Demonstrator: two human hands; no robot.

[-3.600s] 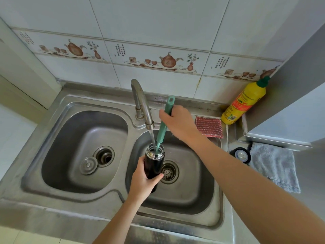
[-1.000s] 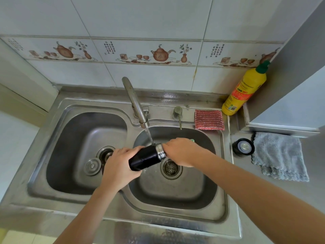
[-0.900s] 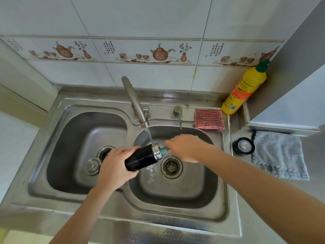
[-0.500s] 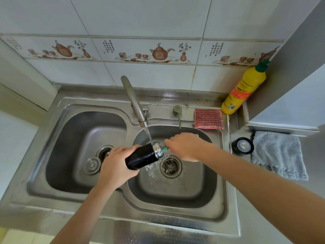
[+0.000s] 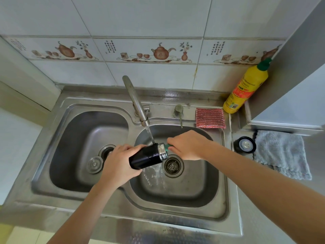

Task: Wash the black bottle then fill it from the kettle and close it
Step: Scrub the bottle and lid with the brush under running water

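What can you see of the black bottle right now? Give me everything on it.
The black bottle is a small glossy dark cylinder with a silver metal collar at its open mouth, no cap on. It lies nearly horizontal over the right basin, mouth toward the right and slightly raised. The left hand grips its base end. Tap water strikes it near the collar and spills below. A green brush handle, held by the right hand, enters its mouth.

Soft even daylight, glare on sink rim (image 5: 177,98), wide-angle edge bending.

Black bottle (image 5: 146,158), upright seconds ago, now lies tilted under the tap; green brush (image 5: 167,146) pushed nearly fully inside.
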